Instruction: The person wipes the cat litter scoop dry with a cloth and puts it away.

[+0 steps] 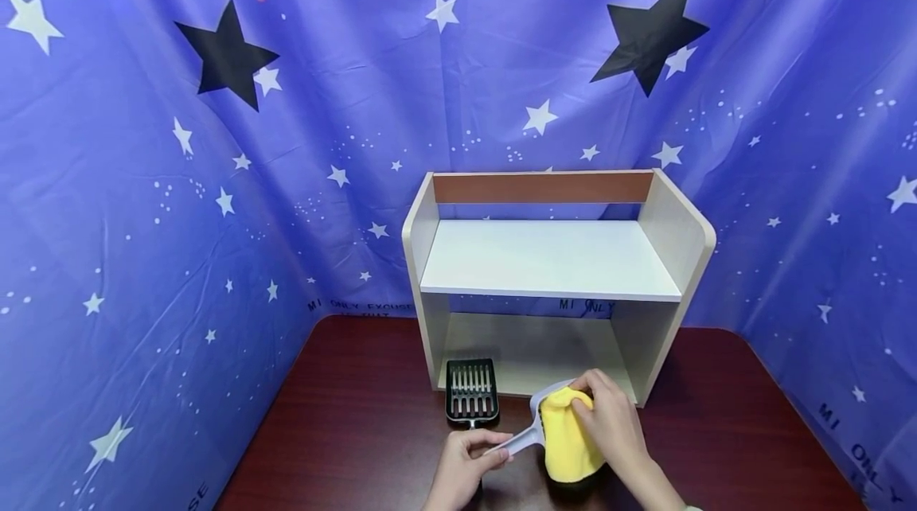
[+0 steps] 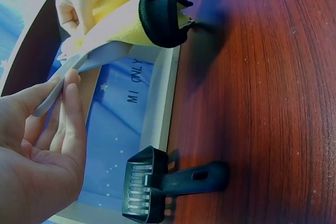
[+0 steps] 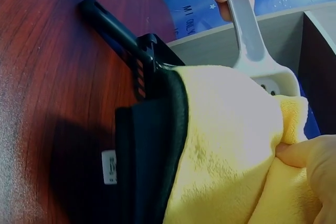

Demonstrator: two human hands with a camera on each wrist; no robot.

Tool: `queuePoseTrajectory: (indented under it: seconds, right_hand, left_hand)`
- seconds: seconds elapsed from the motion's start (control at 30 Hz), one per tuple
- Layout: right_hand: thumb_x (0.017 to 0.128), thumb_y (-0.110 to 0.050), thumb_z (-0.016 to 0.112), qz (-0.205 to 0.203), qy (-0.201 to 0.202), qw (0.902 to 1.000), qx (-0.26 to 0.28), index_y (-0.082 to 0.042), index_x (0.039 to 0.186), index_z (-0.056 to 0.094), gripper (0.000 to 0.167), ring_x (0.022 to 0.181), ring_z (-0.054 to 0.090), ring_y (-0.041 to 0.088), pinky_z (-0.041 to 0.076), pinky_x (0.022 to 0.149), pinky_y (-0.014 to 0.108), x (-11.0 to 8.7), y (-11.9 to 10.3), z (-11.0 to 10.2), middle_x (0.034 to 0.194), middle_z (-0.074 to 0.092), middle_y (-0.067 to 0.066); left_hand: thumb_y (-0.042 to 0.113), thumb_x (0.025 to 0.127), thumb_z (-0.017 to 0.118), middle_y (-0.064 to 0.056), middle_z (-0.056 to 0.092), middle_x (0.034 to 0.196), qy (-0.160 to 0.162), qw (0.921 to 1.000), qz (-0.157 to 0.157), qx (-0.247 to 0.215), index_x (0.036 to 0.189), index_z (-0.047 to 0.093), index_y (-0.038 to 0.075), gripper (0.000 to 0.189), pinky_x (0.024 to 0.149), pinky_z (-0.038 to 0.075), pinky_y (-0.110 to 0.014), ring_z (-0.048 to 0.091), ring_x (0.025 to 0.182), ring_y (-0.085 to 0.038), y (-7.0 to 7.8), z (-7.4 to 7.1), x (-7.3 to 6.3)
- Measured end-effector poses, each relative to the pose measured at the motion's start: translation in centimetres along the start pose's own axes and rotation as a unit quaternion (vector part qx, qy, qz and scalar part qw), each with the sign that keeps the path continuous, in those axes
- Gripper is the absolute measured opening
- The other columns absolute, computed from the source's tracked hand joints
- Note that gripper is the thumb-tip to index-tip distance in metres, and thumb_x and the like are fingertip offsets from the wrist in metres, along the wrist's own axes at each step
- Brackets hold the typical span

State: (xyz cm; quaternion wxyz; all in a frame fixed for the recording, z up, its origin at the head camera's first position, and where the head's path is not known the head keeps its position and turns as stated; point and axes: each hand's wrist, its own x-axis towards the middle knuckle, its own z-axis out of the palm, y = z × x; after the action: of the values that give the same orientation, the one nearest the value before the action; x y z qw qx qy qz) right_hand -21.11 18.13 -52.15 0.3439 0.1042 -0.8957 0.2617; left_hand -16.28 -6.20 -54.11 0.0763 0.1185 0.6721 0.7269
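Note:
My left hand [image 1: 462, 465] pinches the handle of a light grey scoop [image 1: 528, 438] between thumb and fingers, above the table. A yellow cloth [image 1: 569, 447] with a dark edge and dark underside is draped over the scoop's head. My right hand [image 1: 612, 419] grips the cloth against that head, its thumb pressed into the fabric in the right wrist view. Part of the head with small holes [image 3: 270, 86] shows beside the cloth; the rest is covered. A black slotted scoop [image 1: 471, 395] lies on the table near my left hand, its handle pointing toward me.
Behind the hands a two-level shelf unit [image 1: 552, 256] with pale side panels stands on the dark red wooden table [image 1: 344, 415]. A blue curtain [image 1: 344, 97] with stars surrounds the table at the back and sides. A white label [image 3: 109, 167] hangs from the cloth's edge.

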Motion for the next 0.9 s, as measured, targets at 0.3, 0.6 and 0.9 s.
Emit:
queuePoseTrajectory:
  seconds: [0.3,0.6,0.9]
  right_hand:
    - [0.066,0.005,0.078,0.035,-0.011,0.9993,0.011,-0.016,0.079,0.065,0.029,0.069,0.060,0.013,0.049,0.057,0.030,0.3,0.4,-0.8,0.080,0.066,-0.004]
    - [0.066,0.005,0.081,0.031,0.000,0.9995,0.007,-0.015,0.079,0.065,0.029,0.069,0.058,0.009,0.051,0.057,0.030,0.6,1.3,-1.4,0.079,0.065,-0.005]
    - [0.063,0.008,0.085,-0.039,0.017,0.9975,0.057,-0.018,0.081,0.065,0.038,0.075,0.056,0.001,0.045,0.065,0.012,0.6,1.8,-1.5,0.081,0.062,-0.012]
  left_hand:
    - [-0.004,0.087,0.069,-0.034,0.070,0.103,0.002,1.0000,0.003,0.005,0.108,0.068,-0.015,0.024,0.075,0.060,-0.017,0.070,0.080,-0.001,0.3,-0.2,-0.1]
    - [-0.004,0.087,0.069,-0.036,0.068,0.106,0.000,1.0000,0.008,0.000,0.109,0.067,-0.018,0.026,0.076,0.060,-0.017,0.070,0.081,-0.001,0.3,-1.0,-0.4]
    - [-0.005,0.088,0.066,-0.039,0.066,0.106,0.023,0.9987,-0.019,-0.042,0.115,0.060,-0.024,0.033,0.077,0.060,-0.019,0.072,0.078,-0.002,0.0,-1.5,-0.6]
